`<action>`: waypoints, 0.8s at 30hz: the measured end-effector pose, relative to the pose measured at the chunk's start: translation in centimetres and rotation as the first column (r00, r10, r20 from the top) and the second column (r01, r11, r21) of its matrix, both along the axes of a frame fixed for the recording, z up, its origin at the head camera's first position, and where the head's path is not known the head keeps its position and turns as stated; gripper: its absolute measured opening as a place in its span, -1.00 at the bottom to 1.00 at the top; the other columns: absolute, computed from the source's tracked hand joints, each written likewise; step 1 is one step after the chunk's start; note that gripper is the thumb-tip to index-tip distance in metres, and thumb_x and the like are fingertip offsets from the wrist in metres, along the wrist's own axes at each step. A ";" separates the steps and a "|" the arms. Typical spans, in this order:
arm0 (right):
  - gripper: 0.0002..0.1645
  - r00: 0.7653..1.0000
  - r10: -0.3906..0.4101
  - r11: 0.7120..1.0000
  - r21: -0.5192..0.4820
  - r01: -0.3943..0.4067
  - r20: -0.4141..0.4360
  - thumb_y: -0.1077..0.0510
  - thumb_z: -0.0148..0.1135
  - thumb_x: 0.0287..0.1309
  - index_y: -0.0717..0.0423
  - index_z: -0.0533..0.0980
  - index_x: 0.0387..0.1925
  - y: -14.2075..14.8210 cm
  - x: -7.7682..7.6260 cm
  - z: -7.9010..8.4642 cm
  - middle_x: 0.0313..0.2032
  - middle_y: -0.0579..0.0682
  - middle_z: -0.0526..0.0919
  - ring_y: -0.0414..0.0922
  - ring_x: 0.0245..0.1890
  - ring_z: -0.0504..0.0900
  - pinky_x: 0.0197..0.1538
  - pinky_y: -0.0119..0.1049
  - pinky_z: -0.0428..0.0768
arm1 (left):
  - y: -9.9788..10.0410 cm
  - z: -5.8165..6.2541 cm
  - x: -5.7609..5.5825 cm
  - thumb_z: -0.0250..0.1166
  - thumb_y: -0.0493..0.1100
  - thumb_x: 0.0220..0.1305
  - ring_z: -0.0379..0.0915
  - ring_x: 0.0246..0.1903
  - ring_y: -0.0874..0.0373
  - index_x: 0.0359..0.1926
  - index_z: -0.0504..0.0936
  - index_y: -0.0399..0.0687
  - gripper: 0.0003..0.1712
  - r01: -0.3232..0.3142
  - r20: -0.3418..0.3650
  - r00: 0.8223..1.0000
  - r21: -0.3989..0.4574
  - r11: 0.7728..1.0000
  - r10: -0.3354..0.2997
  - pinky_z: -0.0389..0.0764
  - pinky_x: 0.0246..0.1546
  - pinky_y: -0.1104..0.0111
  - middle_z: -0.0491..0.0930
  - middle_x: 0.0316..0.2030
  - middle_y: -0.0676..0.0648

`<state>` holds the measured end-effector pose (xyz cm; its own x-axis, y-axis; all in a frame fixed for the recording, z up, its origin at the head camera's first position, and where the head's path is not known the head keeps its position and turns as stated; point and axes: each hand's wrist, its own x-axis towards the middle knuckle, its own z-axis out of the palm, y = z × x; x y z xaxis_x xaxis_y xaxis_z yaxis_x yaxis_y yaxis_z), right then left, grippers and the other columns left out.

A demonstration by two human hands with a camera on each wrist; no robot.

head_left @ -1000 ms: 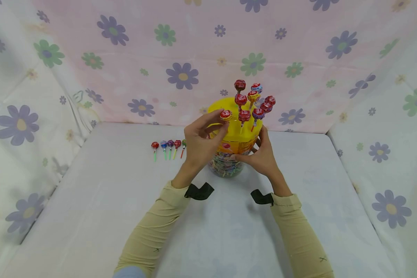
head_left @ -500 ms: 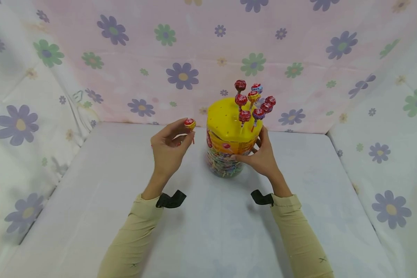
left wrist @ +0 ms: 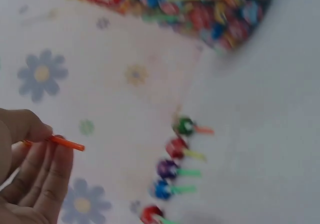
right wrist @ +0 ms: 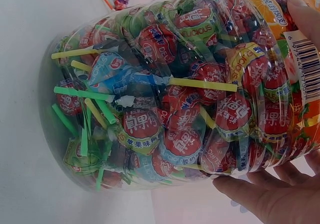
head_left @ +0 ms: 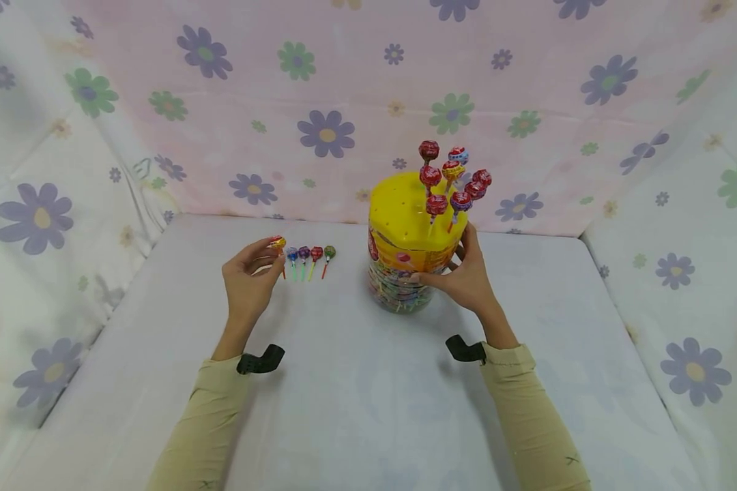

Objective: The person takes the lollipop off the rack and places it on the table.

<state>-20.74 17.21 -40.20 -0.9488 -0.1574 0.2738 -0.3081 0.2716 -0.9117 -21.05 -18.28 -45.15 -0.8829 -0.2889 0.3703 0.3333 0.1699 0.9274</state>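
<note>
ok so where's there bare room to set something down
Bare white table: between the beige sleeves, right of the right hand, and narrowly between the clear plastic jar and the row of wrapped lollipops. Crowded: around the row and left hand, and the yellow lid, its right side studded with more lollipops.

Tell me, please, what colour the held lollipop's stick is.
Orange; the stick shows best in the left wrist view.
</note>
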 end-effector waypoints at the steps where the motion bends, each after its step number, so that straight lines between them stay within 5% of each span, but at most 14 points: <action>1: 0.24 1.000 -0.004 1.000 0.001 0.004 0.003 0.39 0.54 -0.03 0.13 -0.03 0.55 0.1 -0.2 -0.3 0.42 0.24 0.25 0.26 0.41 0.34 0.38 0.31 0.37 | -0.5 -0.6 -0.1 0.36 -0.50 0.18 0.66 -0.30 0.28 0.11 0.65 -0.43 -0.57 -0.015 0.039 0.999 -0.017 1.000 0.016 0.67 -0.27 0.62 0.67 -0.15 -0.45; 6: 0.29 1.000 -0.018 1.000 -0.003 0.018 0.009 0.37 0.57 -0.04 -0.02 -0.04 0.56 0.8 -1.6 -2.5 0.44 0.16 0.25 0.22 0.43 0.32 0.38 0.31 0.36 | -2.4 -2.9 -0.9 0.37 -0.43 0.23 0.62 -0.35 0.38 0.13 0.63 -0.43 -0.58 -0.067 0.220 0.972 -0.100 0.993 0.088 0.61 -0.31 0.70 0.67 -0.10 -0.47; 12: 0.27 1.000 -0.016 1.000 -0.009 0.016 -0.002 0.29 0.59 -0.03 -0.14 -0.01 0.55 1.0 -1.9 -3.0 0.42 0.06 0.29 0.14 0.42 0.35 0.38 0.28 0.38 | -4.0 -4.7 -2.4 0.37 -0.37 0.24 0.48 -0.52 0.61 0.14 0.62 -0.42 -0.56 -0.068 0.364 0.921 -0.205 0.976 0.141 0.54 -0.42 0.74 0.68 -0.08 -0.46; 18: 0.25 1.000 -0.002 1.000 -0.014 0.003 0.008 0.35 0.56 -0.02 0.02 -0.02 0.55 0.5 -0.6 -1.2 0.41 0.17 0.27 0.22 0.41 0.34 0.38 0.31 0.37 | -5.2 -5.2 -3.8 0.35 -0.34 0.22 0.43 -0.55 0.63 0.13 0.63 -0.43 -0.56 -0.052 0.415 0.892 -0.300 0.952 0.180 0.48 -0.44 0.76 0.70 -0.09 -0.43; 24: 0.24 1.000 0.002 1.000 0.003 -0.002 0.009 0.40 0.53 -0.03 0.16 -0.04 0.54 0.0 0.2 0.2 0.40 0.26 0.25 0.27 0.41 0.33 0.38 0.32 0.36 | -5.7 -5.3 -4.5 0.33 -0.32 0.23 0.40 -0.53 0.59 0.14 0.62 -0.43 -0.55 -0.034 0.427 0.883 -0.361 0.932 0.197 0.45 -0.45 0.76 0.70 -0.09 -0.41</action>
